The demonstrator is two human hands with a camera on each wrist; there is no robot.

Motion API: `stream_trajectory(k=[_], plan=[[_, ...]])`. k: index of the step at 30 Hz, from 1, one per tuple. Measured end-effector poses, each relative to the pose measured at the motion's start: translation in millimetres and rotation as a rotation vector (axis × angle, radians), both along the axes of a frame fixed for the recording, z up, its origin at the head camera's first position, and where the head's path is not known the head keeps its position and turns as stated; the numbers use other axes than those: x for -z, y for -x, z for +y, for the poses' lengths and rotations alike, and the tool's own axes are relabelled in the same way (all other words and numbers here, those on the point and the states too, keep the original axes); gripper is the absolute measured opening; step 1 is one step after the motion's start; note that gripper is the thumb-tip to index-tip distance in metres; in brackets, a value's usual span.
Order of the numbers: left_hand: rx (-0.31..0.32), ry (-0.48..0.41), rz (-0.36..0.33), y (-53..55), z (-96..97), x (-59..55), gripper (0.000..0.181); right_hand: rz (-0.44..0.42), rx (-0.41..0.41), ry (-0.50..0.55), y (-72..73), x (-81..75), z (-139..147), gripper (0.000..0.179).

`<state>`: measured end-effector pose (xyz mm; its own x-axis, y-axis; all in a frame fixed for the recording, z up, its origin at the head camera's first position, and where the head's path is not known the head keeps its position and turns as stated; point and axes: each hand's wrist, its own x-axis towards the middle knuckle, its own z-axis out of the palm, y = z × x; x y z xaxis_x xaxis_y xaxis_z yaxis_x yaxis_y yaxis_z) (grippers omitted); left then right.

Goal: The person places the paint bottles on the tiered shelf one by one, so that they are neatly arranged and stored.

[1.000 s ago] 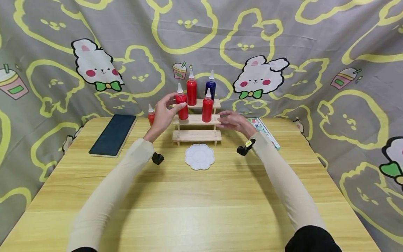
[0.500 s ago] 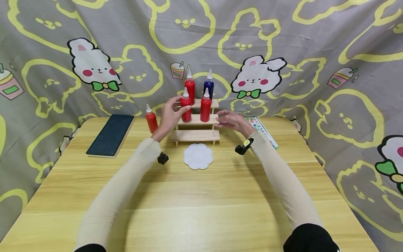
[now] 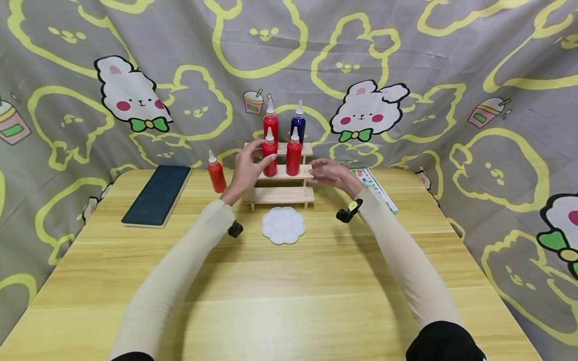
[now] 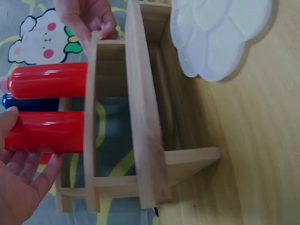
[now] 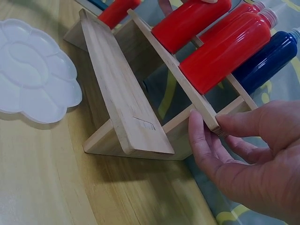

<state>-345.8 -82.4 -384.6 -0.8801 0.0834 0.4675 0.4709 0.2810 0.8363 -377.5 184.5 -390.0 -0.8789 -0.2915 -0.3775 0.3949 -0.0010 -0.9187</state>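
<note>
My left hand (image 3: 247, 169) grips a red squeeze bottle (image 3: 271, 164) with a white nozzle, thumb on one side and fingers on the other. This bottle stands upright on the middle step of a small three-step wooden rack (image 3: 280, 194), left of a second red bottle (image 3: 293, 160). With thumb above and fingers below, my right hand (image 5: 253, 154) pinches the right end of the middle step. Behind, on the top step, are a red bottle (image 3: 271, 124) and a dark blue bottle (image 3: 298, 126). The bottom step is bare.
Left of the rack, another red bottle (image 3: 217, 178) stands on the wooden table (image 3: 289, 296). A white flower-shaped palette (image 3: 283, 225) lies in front. A dark flat book-like block (image 3: 157, 195) is far left, a patterned flat box (image 3: 377, 190) right. Patterned cloth (image 3: 280, 45) hangs behind.
My left hand has moved right, carrying its red bottle closer to the second one on the middle step. The red bottle at the left is now fully uncovered. My right hand stays at the rack's end.
</note>
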Motion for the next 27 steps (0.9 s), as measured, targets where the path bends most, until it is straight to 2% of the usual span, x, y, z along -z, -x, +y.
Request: stream_trajectory(k=[9,18,22,27], plan=[[-0.012,0.018,0.03,2.3,2.9,3.4,0.051,0.011,-0.005,0.007,-2.0,1.1,1.7,0.056],[-0.011,0.019,0.023,1.5,4.0,3.0,0.053,0.007,0.0,0.016,-0.2,1.7,3.1,0.058],[-0.022,0.028,-0.003,1.9,2.6,0.9,0.052,0.008,0.004,0.017,-0.2,1.0,2.1,0.058],[-0.034,0.038,-0.084,-2.6,1.7,-8.1,0.057,0.004,0.017,0.005,-1.7,0.9,1.3,0.057]])
